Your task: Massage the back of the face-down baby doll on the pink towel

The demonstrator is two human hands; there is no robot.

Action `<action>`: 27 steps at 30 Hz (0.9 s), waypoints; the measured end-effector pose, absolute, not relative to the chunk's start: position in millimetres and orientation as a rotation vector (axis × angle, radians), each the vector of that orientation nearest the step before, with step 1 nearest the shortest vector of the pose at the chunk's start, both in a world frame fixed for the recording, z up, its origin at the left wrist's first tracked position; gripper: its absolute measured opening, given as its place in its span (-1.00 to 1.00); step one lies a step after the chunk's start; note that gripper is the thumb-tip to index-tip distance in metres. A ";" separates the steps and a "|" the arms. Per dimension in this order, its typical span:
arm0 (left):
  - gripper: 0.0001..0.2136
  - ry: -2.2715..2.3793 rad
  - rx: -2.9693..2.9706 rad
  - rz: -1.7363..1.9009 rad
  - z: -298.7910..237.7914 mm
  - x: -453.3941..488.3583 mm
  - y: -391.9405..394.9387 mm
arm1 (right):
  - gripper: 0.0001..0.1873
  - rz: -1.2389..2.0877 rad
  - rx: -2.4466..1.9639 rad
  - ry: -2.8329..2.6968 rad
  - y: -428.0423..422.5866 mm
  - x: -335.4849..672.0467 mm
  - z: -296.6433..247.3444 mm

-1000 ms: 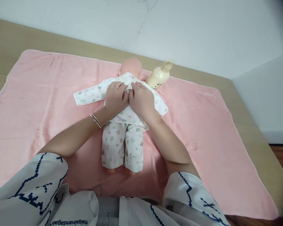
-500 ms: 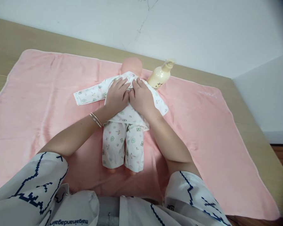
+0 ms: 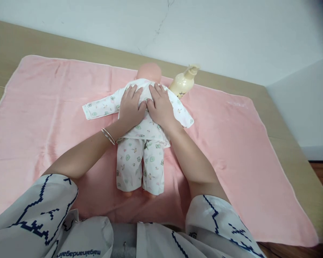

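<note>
A baby doll [image 3: 149, 72] lies flat on a pink blanket [image 3: 226, 136], its head away from me. It wears a white printed top [image 3: 156, 132] and matching trousers [image 3: 129, 166]; its feet barely show below the cuffs. My left hand [image 3: 131, 105] rests open and flat on the left side of the doll's upper body. Beside it, my right hand [image 3: 161, 105] lies open on the right side, fingers pointing toward the head. The two thumbs almost meet in the middle. Both palms hide part of the top, and neither hand grips anything.
A cream pump bottle [image 3: 183, 84] leans by the doll's right-hand shoulder, near the blanket's far edge. The wooden table [image 3: 282, 150] shows around the blanket. A white wall [image 3: 97, 25] rises behind it.
Both hands have slid outward from the middle of the doll's top, and their fingers lie flatter and further apart. The sleeve on the right has shifted slightly outward.
</note>
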State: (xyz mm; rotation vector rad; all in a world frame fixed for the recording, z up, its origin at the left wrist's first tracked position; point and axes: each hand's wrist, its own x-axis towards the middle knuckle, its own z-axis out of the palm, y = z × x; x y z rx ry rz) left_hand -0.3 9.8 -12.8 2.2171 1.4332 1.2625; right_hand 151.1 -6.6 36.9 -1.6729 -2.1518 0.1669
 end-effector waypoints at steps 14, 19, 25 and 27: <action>-0.54 1.511 2.188 1.349 -10.5 -3.0 -3.7 | -0.43 0.130 -1.732 -1.941 -25.6 142.9 45.9; -0.51 1.444 2.190 1.319 -11.6 0.4 4.9 | -0.39 0.163 -1.651 -2.034 -12.4 153.9 40.9; -0.64 1.393 2.347 1.280 -7.3 0.4 6.9 | -0.40 0.145 -1.661 -2.134 -16.6 150.1 49.3; -0.70 1.398 2.386 1.290 -2.3 -0.2 0.7 | -0.51 0.127 -1.701 -2.111 -27.2 144.7 58.1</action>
